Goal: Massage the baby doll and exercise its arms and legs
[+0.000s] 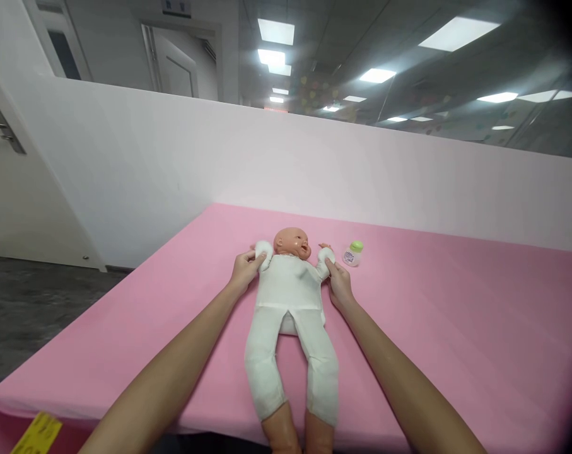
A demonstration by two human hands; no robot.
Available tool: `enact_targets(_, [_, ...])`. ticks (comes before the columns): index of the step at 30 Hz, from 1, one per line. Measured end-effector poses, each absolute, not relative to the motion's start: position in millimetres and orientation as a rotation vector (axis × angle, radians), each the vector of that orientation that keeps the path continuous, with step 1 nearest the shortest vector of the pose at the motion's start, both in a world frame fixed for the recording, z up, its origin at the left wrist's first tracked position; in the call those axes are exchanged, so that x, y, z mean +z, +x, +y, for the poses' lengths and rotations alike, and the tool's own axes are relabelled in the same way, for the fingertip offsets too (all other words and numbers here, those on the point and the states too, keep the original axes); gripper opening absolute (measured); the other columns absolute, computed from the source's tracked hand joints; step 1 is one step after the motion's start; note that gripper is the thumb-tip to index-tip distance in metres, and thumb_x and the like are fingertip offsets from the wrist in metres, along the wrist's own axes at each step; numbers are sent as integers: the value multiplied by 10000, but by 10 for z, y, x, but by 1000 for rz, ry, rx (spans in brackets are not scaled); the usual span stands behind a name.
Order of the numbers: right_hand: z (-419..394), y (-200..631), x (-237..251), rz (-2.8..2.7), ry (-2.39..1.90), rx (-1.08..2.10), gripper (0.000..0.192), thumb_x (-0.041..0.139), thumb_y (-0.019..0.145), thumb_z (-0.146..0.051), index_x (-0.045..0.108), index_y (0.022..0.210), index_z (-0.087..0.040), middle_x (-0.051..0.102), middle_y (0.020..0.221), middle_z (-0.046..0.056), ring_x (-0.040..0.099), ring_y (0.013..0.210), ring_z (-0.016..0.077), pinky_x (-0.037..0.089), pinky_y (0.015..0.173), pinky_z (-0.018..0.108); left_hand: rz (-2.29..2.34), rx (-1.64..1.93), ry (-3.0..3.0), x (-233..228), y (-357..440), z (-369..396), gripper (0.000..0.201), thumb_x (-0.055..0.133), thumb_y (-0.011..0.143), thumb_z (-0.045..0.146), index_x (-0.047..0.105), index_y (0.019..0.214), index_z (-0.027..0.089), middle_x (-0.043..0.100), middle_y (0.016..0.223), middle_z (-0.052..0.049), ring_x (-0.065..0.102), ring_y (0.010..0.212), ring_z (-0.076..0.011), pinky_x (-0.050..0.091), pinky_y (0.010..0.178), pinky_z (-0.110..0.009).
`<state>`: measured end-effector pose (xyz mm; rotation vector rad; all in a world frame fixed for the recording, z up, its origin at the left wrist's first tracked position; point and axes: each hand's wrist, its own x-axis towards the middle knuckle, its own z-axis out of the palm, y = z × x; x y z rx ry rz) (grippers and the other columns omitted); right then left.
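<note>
Nearest the lens: two bare forearms reaching forward over the pink counter (456, 328), with a yellow tag (37, 434) at the near left corner. Between the forearms, a doll (290, 296) on its back along the middle of the counter, head away from the camera, bare feet past the near edge, dressed in a white suit (286, 315). Left hand (244, 270) at the doll's arm on that side, grip pinched shut on the white sleeve cuff (263, 253) beside the head. Right hand (340, 285) on the other side, grip likewise closed on the other cuff (325, 257), thumb and fingers clamped around the fabric. Both doll arms raised and spread out from the shoulders. Just beyond the right hand, near but not touching it, a small bottle (353, 253) with a green cap, standing upright on the counter. Behind the counter, a low white wall (172, 157); further back, a door (175, 66) and lit ceiling panels (276, 31). At far left, a door handle (2, 129).
</note>
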<state>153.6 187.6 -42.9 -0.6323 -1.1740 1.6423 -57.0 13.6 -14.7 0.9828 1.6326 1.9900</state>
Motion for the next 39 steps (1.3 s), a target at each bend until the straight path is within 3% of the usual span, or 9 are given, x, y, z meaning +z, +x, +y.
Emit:
enact_targets(6, [1920,1534,-473,-1215,-636,1606,456,893,619,-543,744,889,-206,698,778,-4,609,712,172,496,651,299,1607,2017,969,-119,-545,136,317,794,689,447,719,762,148,668,751,-32,533,693,-156,390,638,-257])
enact_targets(14, [1889,1533,-435,-1193,-655,1641,379,858,662,-511,742,852,-204,697,774,0,612,734,185,495,647,298,1647,1996,1063,-133,-551,124,432,777,742,561,675,691,144,617,697,-29,492,654,-144,349,596,-252])
enact_targets(22, [1866,1539,-403,-1183,-671,1640,415,890,623,-518,734,836,-199,688,735,-4,607,704,178,499,639,295,1682,1985,1066,-132,-541,122,387,739,773,529,699,789,145,632,752,-31,520,708,-160,371,616,-251])
enact_targets(27, [1847,1538,-409,-1250,-595,1635,411,842,699,-532,758,943,-212,746,890,16,641,794,195,509,680,302,1695,1976,1074,-142,-552,120,438,745,772,578,655,733,151,590,704,-19,484,660,-147,325,578,-249])
enact_targets(33, [1868,1535,-437,-1220,-630,1601,416,879,654,-542,748,850,-199,688,743,-3,602,705,175,490,640,295,1691,1991,1099,-98,-521,118,293,711,770,445,688,790,154,633,742,-19,513,682,-153,372,624,-251])
enact_targets(39, [1836,1544,-408,-1243,-608,1628,415,853,691,-535,762,930,-208,745,882,15,648,793,198,513,675,304,1677,1978,1095,-124,-532,124,363,713,797,516,674,788,155,638,751,-16,521,691,-153,371,624,-247])
